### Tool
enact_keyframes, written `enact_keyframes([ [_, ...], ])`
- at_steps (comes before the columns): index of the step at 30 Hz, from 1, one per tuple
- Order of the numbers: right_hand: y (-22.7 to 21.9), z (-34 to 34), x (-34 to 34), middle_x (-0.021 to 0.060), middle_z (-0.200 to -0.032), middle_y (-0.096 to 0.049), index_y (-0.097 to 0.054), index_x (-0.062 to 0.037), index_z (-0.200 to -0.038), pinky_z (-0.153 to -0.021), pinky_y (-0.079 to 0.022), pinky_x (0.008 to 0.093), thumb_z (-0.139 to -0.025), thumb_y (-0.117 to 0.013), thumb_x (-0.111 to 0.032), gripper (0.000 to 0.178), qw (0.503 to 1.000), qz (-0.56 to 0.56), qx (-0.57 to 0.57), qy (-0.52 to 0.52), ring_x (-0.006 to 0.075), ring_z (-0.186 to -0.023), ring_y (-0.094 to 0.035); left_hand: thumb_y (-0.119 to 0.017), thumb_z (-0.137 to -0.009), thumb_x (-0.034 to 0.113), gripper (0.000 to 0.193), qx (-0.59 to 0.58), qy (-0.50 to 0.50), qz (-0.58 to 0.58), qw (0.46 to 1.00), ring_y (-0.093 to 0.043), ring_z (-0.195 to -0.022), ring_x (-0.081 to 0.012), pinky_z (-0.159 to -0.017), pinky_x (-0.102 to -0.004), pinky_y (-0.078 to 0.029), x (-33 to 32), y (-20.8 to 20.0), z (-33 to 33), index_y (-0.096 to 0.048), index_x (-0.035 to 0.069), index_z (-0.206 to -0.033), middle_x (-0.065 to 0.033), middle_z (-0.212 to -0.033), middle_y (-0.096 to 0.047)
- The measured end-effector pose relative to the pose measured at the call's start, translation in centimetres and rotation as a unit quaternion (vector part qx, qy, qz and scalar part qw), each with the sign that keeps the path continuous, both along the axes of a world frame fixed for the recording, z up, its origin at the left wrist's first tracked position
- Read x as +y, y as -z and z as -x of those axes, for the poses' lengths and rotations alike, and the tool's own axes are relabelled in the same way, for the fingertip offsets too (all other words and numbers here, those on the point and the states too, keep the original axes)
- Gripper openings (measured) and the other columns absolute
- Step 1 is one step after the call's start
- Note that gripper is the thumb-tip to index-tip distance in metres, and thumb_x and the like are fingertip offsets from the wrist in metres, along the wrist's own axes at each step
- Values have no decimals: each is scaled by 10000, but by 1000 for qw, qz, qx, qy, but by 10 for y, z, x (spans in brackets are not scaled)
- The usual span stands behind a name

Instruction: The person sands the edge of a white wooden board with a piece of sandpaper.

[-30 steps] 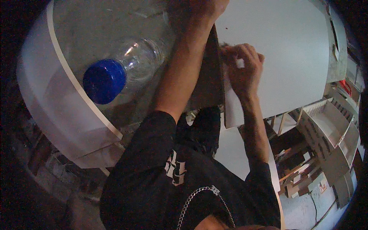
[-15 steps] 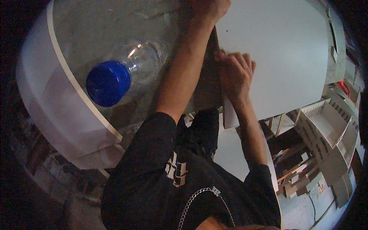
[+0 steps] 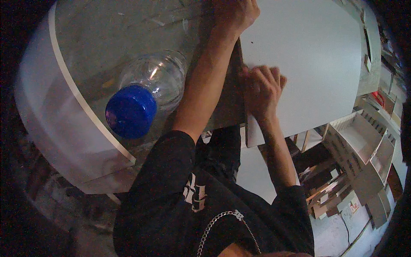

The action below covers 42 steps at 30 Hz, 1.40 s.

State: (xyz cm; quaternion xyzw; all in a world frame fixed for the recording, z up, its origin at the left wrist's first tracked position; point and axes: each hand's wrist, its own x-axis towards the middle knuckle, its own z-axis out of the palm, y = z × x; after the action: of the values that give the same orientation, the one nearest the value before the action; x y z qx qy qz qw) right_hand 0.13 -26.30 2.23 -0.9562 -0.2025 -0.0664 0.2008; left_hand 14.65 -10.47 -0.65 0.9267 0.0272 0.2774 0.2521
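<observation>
Both hands steady a white board (image 3: pixel 308 64): the left hand (image 3: pixel 233 15) apparently grips its far edge, the right hand (image 3: pixel 261 88) presses flat, beside a blue-capped bottle (image 3: pixel 143 98) on the desk (image 3: pixel 98 38).

A clear plastic bottle (image 3: pixel 154 81) with a blue cap (image 3: pixel 130 111) stood at left on the grey table (image 3: pixel 107 38) — its white edge band (image 3: pixel 85 107) curving nearer. White shelf units (image 3: pixel 364 145) stood far right.
</observation>
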Motion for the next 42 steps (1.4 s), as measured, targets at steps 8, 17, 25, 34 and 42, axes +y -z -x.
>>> enact_keyframes([
  [8, -9, 14, -18, -14, -838, -631, -692, -148, -822, -806, -353, 359, -845, -754, -110, 77, 999, 26, 24, -2, 210, -849, -558, -530, -966, 187, 681, -13, 3, 46, 999, -424, -1366, -503, -1170, -542, -336, -24, 20, -13, -268, -91, -1530, -365, -1492, -395],
  [17, 0, 20, -10, -10, -899, -647, -719, -164, -944, -834, -373, 377, -832, -732, -148, 113, 999, -31, 21, -21, 213, -886, -582, -618, -966, 223, 601, -50, -59, 106, 991, -532, -1257, -462, -1074, -522, -421, 22, 42, -58, -410, -51, -1459, -309, -1369, -536],
  [25, -6, -3, -2, -39, -915, -624, -741, -251, -1015, -828, -355, 396, -802, -745, -214, 216, 997, 7, 65, -34, 222, -924, -543, -647, -960, 226, 471, -34, -89, 60, 994, -603, -1123, -404, -954, -498, -484, 22, 29, -42, -515, 21, -1363, -221, -1249, -620],
  [34, -2, -13, 3, -26, -922, -622, -737, -242, -986, -811, -348, 400, -817, -755, -250, 170, 997, 11, 68, -33, 219, -917, -542, -650, -959, 232, 449, 4, -72, 81, 994, -607, -1103, -379, -948, -495, -483, 19, 13, -42, -533, 21, -1338, -201, -1194, -645],
  [42, -1, -31, 16, -10, -823, -592, -674, -163, -753, -770, -347, 387, -826, -789, -211, 145, 1000, 4, 16, -9, 229, -830, -531, -670, -943, 241, 457, -23, -69, 84, 994, -600, -1107, -395, -948, -499, -487, 15, 23, -49, -541, 9, -1316, -218, -1190, -641],
])
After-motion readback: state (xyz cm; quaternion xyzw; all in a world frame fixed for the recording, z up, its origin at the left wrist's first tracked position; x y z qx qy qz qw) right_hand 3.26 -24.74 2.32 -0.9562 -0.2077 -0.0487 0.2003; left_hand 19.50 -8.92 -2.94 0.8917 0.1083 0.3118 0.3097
